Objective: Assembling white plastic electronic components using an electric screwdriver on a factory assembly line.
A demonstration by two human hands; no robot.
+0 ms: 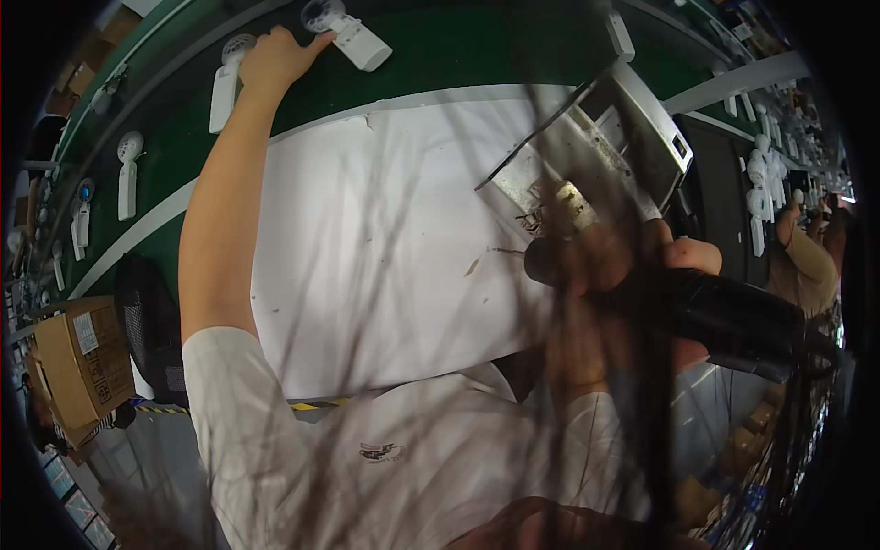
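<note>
1. Fan with a white body (365, 46) lies on the green counter (440, 55), just right of our left hand (282, 60), our thumb right up at it. We can't tell if there's real contact.
2. A second white fan (225, 92) sits just left of that same hand, partly behind our fingers. That hand is spread, not gripping anything we can make out.
3. Our right hand (600, 266) is well apart from the left, seemingly wrapped around a dark cylindrical tool (733, 321). Hair strands blur it, sorry. Both fans are well away from it.
4. Containers: a metal tray (662, 124) sits tilted just beyond our right hand, with small metallic-looking bits in its near corner. Too blurry to name them.
5. A cardboard box (87, 362) stands off to our left; we can't see inside.
</note>
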